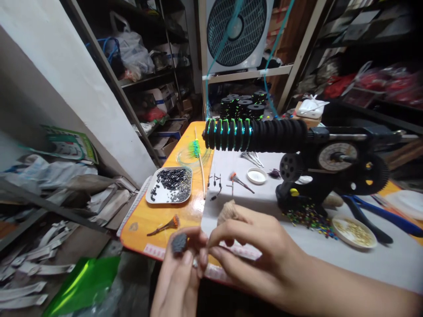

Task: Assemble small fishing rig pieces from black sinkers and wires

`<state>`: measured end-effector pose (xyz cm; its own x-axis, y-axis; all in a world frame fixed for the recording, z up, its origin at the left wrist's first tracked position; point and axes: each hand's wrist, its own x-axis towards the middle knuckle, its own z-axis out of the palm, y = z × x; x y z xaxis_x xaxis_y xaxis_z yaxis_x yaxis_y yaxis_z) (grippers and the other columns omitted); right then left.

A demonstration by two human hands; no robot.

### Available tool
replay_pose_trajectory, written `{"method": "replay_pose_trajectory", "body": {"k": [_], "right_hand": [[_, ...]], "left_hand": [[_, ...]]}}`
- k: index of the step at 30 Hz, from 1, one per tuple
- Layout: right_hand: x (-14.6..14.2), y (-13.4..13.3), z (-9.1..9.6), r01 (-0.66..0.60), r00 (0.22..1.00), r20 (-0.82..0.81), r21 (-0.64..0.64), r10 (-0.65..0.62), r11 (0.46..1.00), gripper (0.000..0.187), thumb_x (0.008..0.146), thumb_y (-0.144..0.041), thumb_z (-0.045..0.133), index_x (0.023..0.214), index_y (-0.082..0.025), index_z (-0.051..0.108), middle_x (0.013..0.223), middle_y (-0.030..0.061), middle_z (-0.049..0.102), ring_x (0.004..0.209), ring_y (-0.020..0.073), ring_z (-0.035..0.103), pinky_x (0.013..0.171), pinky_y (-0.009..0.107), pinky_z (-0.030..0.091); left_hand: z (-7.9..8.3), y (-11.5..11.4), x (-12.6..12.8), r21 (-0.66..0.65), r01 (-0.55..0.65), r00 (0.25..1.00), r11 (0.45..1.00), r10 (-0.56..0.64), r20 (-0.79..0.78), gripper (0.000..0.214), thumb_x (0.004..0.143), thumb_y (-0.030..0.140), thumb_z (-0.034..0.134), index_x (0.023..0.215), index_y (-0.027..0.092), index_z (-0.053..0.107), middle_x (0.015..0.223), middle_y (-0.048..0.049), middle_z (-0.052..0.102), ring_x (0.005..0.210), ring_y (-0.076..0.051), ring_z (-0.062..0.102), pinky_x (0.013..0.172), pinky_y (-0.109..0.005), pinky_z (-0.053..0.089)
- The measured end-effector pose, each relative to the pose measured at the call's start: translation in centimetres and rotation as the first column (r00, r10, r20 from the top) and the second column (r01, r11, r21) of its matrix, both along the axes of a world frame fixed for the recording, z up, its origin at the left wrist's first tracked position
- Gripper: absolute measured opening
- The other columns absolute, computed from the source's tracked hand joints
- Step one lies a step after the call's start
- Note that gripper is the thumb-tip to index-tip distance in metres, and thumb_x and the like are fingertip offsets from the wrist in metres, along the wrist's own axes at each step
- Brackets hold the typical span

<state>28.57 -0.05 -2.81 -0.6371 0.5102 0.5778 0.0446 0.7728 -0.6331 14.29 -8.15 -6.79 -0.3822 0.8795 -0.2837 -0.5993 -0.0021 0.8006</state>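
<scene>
Both my hands meet at the near edge of the orange table (148, 218). My left hand (180, 275) is closed, pinching a small dark grey foam piece (179, 242) between thumb and fingers. My right hand (251, 248) is closed in a pinch against the left fingertips; what it grips is too small to make out. A beige bundle (228, 210) lies just behind my right hand. A small float with an orange tip (165, 226) rests on the table left of my hands.
A black winding machine (330, 165) carries a rod of black foam spools (254, 134) with green line. A white tray of small black parts (170, 185), a white lid (257, 175), coloured beads (309, 218), a dish (353, 231) and blue pliers (380, 215) lie around. Cluttered shelves and a fan (236, 31) stand behind.
</scene>
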Motion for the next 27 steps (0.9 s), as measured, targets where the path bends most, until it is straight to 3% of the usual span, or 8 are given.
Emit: {"method": "replay_pose_trajectory", "body": {"k": [2,6,10,14,17,20,22,27], "right_hand": [[0.0,0.3,-0.2,0.038,0.998,-0.048,-0.070,-0.042,0.997,0.008,0.090,-0.010,0.064,0.090,-0.015,0.070,0.077,0.0017,0.058,0.071,0.0120,0.052,0.060,0.020,0.043],[-0.1,0.7,-0.5,0.093,0.993,-0.062,-0.138,-0.102,0.986,0.009,0.088,-0.015,0.069,0.083,-0.016,0.076,0.071,-0.0002,0.058,0.065,0.0111,0.051,0.059,0.021,0.042],[-0.1,0.8,-0.3,0.083,0.995,-0.040,-0.244,-0.095,0.966,0.009,0.087,-0.013,0.073,0.083,-0.016,0.080,0.071,-0.0005,0.059,0.064,0.0100,0.053,0.057,0.021,0.042],[-0.1,0.8,-0.2,0.059,0.996,-0.051,-0.284,-0.076,0.957,0.008,0.084,-0.011,0.074,0.082,-0.016,0.080,0.069,-0.0012,0.058,0.066,0.0101,0.054,0.058,0.020,0.043],[-0.2,0.6,-0.3,0.079,0.996,-0.029,-0.262,-0.090,0.962,0.007,0.083,-0.012,0.074,0.078,-0.015,0.077,0.071,-0.0010,0.058,0.068,0.0100,0.053,0.061,0.020,0.043],[-0.2,0.3,-0.6,0.097,0.994,-0.016,-0.239,-0.104,0.966,0.008,0.081,-0.010,0.073,0.077,-0.016,0.074,0.071,-0.0025,0.057,0.068,0.0091,0.052,0.062,0.019,0.042],[-0.2,0.1,-0.7,0.108,0.993,-0.025,-0.229,-0.116,0.968,0.009,0.079,-0.008,0.073,0.078,-0.017,0.073,0.070,-0.0033,0.055,0.067,0.0088,0.051,0.061,0.018,0.041],[-0.3,-0.1,-0.6,0.088,0.993,-0.061,-0.208,-0.102,0.974,0.011,0.080,-0.006,0.071,0.077,-0.016,0.071,0.070,-0.0027,0.053,0.066,0.0096,0.049,0.059,0.018,0.040]], "left_hand": [[-0.6,0.1,0.4,-0.058,0.006,1.000,0.998,-0.007,-0.015,0.033,0.072,0.045,0.084,0.093,0.020,0.078,0.083,-0.0063,0.071,0.072,-0.018,0.065,0.065,-0.025,0.055],[-1.3,0.3,0.8,-0.005,0.104,0.986,0.995,-0.104,-0.130,0.035,0.072,0.052,0.082,0.078,0.018,0.075,0.061,-0.0019,0.063,0.055,-0.013,0.057,0.050,-0.022,0.045],[-1.4,0.3,0.8,-0.039,0.132,0.963,0.990,-0.137,-0.231,0.049,0.071,0.064,0.076,0.070,0.016,0.071,0.048,0.0015,0.052,0.046,-0.010,0.047,0.047,-0.021,0.037],[-1.0,0.2,0.8,-0.113,0.175,0.908,0.978,-0.205,-0.365,0.059,0.075,0.071,0.067,0.080,0.013,0.073,0.047,0.0054,0.039,0.046,-0.007,0.037,0.047,-0.021,0.026],[-0.7,0.1,0.7,-0.205,0.147,0.856,0.968,-0.228,-0.465,0.063,0.077,0.073,0.063,0.093,0.014,0.076,0.054,0.0019,0.048,0.049,-0.010,0.042,0.049,-0.022,0.034],[-0.8,0.0,1.1,-0.203,0.044,0.838,0.978,-0.147,-0.526,0.056,0.078,0.069,0.065,0.095,0.017,0.077,0.080,-0.0091,0.068,0.074,-0.023,0.063,0.066,-0.029,0.051],[-1.1,0.0,1.5,-0.127,-0.032,0.844,0.991,-0.041,-0.534,0.049,0.078,0.065,0.069,0.092,0.019,0.076,0.093,-0.0108,0.071,0.089,-0.026,0.065,0.075,-0.030,0.052],[-0.9,0.2,2.1,0.036,-0.090,0.969,0.995,0.095,-0.229,0.034,0.073,0.052,0.081,0.079,0.023,0.063,0.059,0.0060,0.052,0.052,-0.009,0.048,0.050,-0.017,0.040]]}}
